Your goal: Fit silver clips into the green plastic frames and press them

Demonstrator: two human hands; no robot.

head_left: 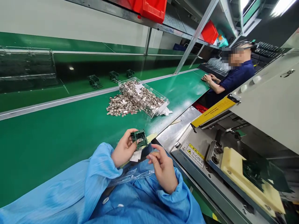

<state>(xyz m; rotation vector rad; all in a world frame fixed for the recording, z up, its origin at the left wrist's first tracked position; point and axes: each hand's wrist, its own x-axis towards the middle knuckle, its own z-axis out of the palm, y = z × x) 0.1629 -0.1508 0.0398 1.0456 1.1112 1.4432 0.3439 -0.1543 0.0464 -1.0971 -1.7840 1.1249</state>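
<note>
My left hand (123,150) is closed around a small dark green plastic housing (143,143), with the thumb on its near side. Below the housing, a strip of pale, narrow metal pieces (136,155) hangs at the same fingers. Just right of it, my right hand (164,171) has its thumb and fingertips drawn together; whatever they pinch is too small to make out. Clear plastic film (134,177) lies on my lap under the hands. Ahead on the bench, a clear plastic box (161,109) lies tilted among heaped small metal pieces (122,105).
The green bench (58,133) runs leftward and away. Several dark green housings (94,81) stand on the raised shelf behind. A machine with a cream fixture (247,183) and warning label (195,155) is close on my right. A co-worker (238,71) works farther along.
</note>
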